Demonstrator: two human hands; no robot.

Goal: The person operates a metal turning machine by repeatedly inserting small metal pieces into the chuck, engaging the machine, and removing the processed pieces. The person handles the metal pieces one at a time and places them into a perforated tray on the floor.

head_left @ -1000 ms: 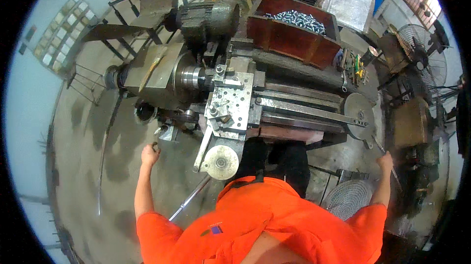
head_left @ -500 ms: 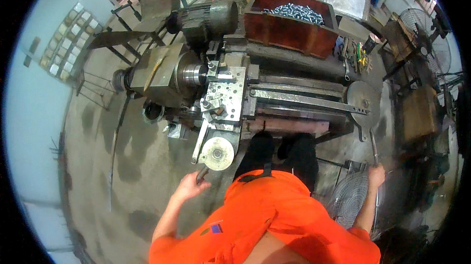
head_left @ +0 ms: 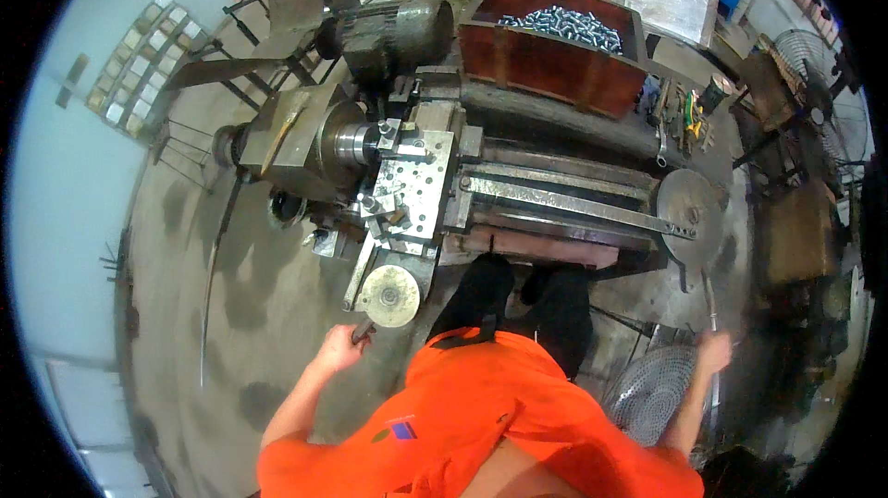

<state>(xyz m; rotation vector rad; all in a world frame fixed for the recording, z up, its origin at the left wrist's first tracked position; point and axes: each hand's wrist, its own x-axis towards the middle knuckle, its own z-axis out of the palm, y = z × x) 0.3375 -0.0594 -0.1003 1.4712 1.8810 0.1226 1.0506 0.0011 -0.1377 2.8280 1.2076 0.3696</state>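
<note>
I stand at a small metal lathe-like machine. My left hand [head_left: 340,348] is closed round a short handle [head_left: 362,331] beside a pale round handwheel [head_left: 390,296]. At the right, my right hand [head_left: 714,351], slightly blurred, grips a long thin lever [head_left: 709,299] below a large grey disc [head_left: 686,211]. A flat link bar [head_left: 573,202] joins that disc to the sliding carriage. On the carriage lies a drilled tool plate [head_left: 416,185] with clamped tool blocks [head_left: 377,206]. The shiny spindle end [head_left: 356,143] faces the upper block [head_left: 390,135]; whether a workpiece sits there, I cannot tell.
Behind the bed stands a reddish-brown box [head_left: 550,73] holding many small metal parts [head_left: 566,28]. An electric motor [head_left: 393,37] sits at its left. Wrenches [head_left: 662,147] and yellow-handled pliers [head_left: 692,114] lie at the right. A perforated round seat [head_left: 652,392] is near my right forearm.
My left hand, looser earlier with its thumb out, now wraps the handle more closely. The handwheel and left hand appear slightly further left; the view has shifted a little too.
</note>
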